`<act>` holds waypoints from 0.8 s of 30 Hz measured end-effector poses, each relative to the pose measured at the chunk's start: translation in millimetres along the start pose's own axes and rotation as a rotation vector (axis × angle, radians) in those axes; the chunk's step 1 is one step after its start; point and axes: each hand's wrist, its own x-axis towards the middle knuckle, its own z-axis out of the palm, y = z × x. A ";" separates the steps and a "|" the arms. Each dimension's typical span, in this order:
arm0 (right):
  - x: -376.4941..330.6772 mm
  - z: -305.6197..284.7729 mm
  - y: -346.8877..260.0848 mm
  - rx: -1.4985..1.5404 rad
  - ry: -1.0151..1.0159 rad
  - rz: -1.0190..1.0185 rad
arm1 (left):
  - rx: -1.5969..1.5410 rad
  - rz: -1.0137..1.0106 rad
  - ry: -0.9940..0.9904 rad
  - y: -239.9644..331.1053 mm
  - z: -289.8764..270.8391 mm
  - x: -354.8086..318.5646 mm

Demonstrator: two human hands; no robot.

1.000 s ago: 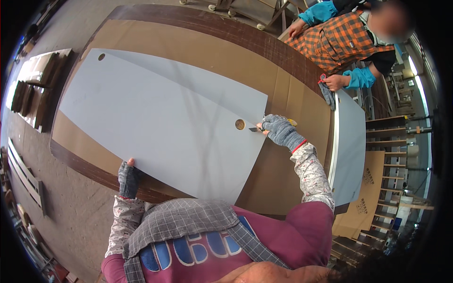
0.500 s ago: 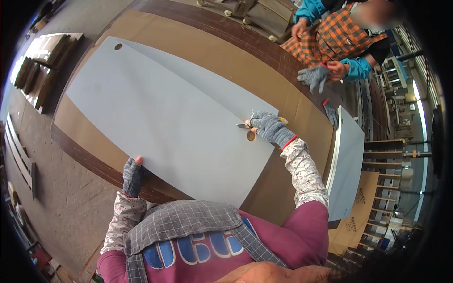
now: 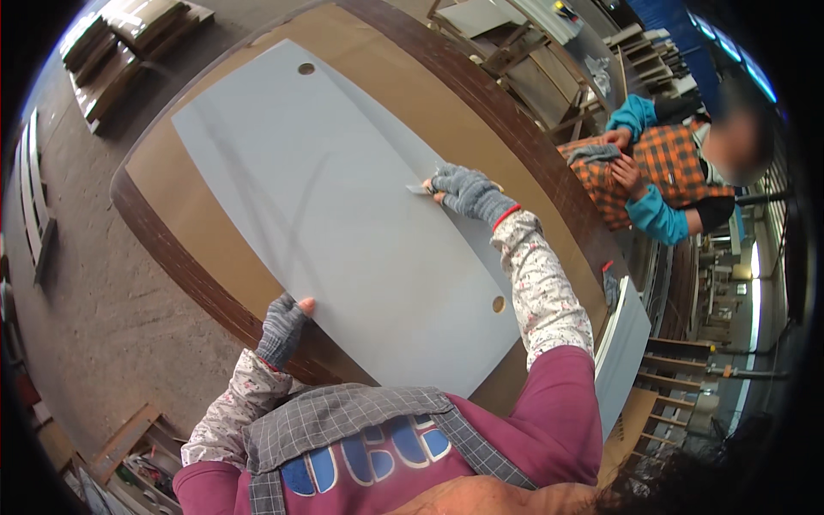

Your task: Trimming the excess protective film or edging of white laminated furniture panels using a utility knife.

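A light grey panel (image 3: 369,257) with a round hole near each end lies flat in front of me. Along its far long edge shows a strip of another grey panel (image 3: 475,233) underneath. My right hand (image 3: 470,194), in a grey fingertip-less glove, is closed around a scraper (image 3: 416,189), its handle mostly hidden. The flat metal blade points left, at the upper panel's far edge. My left hand (image 3: 286,328), gloved alike, grips the near left edge of the panel, thumb on top, other fingers partly hidden.
Brown cardboard (image 3: 210,202) covers the dark table (image 3: 172,262) beneath the panels. At the table's right end stands another pale panel (image 3: 625,348) beside a loose glove (image 3: 610,285). Across the table, a person in an orange checked apron (image 3: 665,154) handles a grey glove. Stacked boards (image 3: 120,51) stand far left.
My view has turned. My right hand has slid the scraper along the panel's far edge, away from the nearer hole. The other person has brought both hands together on a glove.
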 end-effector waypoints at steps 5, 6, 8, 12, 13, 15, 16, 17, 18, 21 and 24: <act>85.2 -14.9 -7.1 0.022 0.016 -0.040 | 0.129 0.005 -0.007 -7.0 -3.2 -1.5; 89.0 -17.4 -8.1 0.021 0.014 -0.040 | 0.087 -0.010 -0.016 -5.2 -1.4 -1.5; 96.6 -23.5 -14.9 -0.006 0.034 0.043 | 0.156 -0.001 -0.024 -7.4 -5.8 1.3; 61.3 -10.6 -12.4 -0.018 -0.001 0.030 | 0.166 0.023 -0.024 -20.7 -15.1 6.9; 41.5 -9.7 -11.5 0.001 -0.019 0.060 | 0.211 -0.004 -0.041 -26.4 -17.1 8.6; 14.8 -5.7 -12.9 0.023 -0.033 0.089 | 0.286 -0.067 -0.055 -19.2 -18.9 10.7; 1.5 -5.1 -14.8 0.042 -0.001 0.128 | 0.289 -0.069 -0.068 -10.1 -17.0 9.6; -3.8 -4.8 -17.3 0.061 0.035 0.159 | 0.372 -0.121 -0.084 1.7 -17.8 11.4; -5.1 -5.4 -19.9 0.061 0.040 0.160 | 0.455 -0.173 -0.095 11.7 -19.8 15.8; 9.0 -8.8 -22.3 0.074 0.049 0.168 | 0.179 -0.023 0.065 43.6 -42.7 50.6; 44.6 -18.3 -21.9 0.109 -0.080 0.244 | -0.046 0.012 0.096 92.9 -72.0 91.7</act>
